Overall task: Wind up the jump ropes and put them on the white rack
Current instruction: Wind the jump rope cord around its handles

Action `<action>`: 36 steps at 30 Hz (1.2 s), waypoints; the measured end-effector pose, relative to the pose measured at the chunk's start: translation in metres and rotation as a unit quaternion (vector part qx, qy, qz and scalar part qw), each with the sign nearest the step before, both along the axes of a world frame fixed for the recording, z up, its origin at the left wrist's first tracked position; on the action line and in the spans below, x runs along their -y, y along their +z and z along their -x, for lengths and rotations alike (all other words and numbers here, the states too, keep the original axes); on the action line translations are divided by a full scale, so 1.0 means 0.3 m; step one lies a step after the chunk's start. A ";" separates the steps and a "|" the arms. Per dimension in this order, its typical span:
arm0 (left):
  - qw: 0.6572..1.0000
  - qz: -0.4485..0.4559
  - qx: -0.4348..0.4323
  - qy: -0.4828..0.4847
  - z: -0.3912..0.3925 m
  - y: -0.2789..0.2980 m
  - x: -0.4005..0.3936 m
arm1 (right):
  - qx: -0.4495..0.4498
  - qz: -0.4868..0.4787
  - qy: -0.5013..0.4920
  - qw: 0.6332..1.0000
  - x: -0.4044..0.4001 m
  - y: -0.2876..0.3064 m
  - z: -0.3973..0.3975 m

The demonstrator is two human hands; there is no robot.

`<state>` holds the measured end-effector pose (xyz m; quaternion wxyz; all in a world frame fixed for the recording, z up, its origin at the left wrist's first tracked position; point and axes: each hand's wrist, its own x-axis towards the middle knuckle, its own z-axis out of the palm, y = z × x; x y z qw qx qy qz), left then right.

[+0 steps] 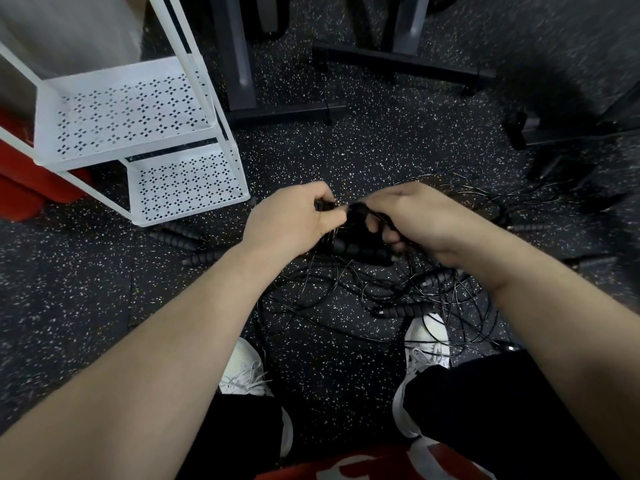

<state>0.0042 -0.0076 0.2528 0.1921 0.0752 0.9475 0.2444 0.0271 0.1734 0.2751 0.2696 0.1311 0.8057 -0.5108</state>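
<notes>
My left hand and my right hand meet above the floor, both curled around one black jump rope bundle with ribbed foam handles. Thin black cord runs between the fingers of both hands. Below and to the right lies a tangle of jump ropes spread over the floor, with a ribbed handle near my right shoe. More ribbed handles lie on the floor beside the rack's foot. The white rack with perforated shelves stands at the upper left; both visible shelves are bare.
Dark speckled rubber flooring spreads all around. Black metal equipment legs stand behind the ropes. A red object sits left of the rack. My white shoes and black trousers are at the bottom.
</notes>
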 end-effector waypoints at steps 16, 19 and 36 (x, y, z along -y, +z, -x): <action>0.937 -0.294 0.020 0.186 -0.015 -0.005 -0.044 | -0.030 0.179 -0.112 0.977 0.071 0.046 -0.038; 0.894 -0.356 0.081 0.260 -0.022 0.006 -0.047 | -0.086 0.073 -0.037 0.993 0.084 0.043 -0.046; 0.808 -0.419 0.200 0.363 -0.007 0.029 -0.038 | -0.225 -0.074 0.052 0.970 0.130 0.034 -0.082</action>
